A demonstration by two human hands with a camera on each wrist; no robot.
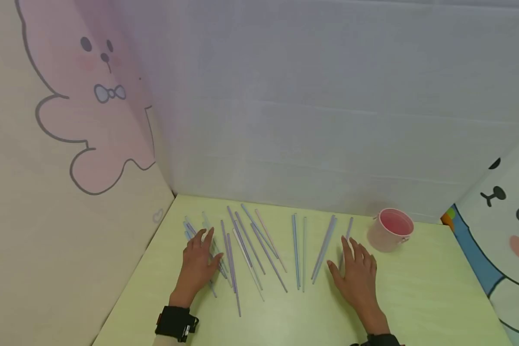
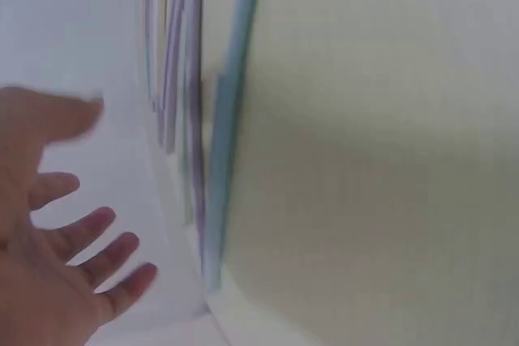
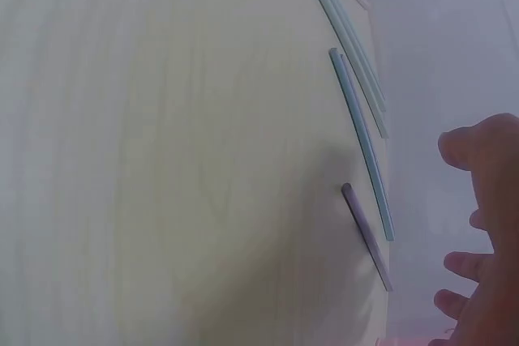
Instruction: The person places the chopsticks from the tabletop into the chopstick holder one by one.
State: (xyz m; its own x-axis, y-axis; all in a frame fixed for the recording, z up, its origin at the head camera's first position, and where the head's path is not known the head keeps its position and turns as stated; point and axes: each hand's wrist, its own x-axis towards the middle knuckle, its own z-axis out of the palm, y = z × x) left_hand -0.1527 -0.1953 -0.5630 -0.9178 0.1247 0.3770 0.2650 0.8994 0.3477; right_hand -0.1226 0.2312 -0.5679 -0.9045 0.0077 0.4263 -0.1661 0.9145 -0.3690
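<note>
While the left hand [image 1: 197, 270] is hovering over the leftmost sticks [image 1: 223, 273] — fingers spread, gripping nothing — further pastel sticks [image 1: 269, 257] are lying across the middle of the yellow table [image 1: 424, 288]; the right hand [image 1: 358, 276], fingers likewise apart and holding nothing, is hovering over a purple stick [image 1: 350, 226], and a pink bucket [image 1: 385, 239] is standing beyond, to its right.

Sticks [image 1: 231, 263] are crowding the counter [image 1: 432, 288] beside the left hand [image 1: 196, 266]; a wall [image 1: 311, 120] is blocking the far edge. A bucket [image 1: 382, 239] is standing just right of the right hand [image 1: 358, 274], while bare counter is stretching along the near side.
</note>
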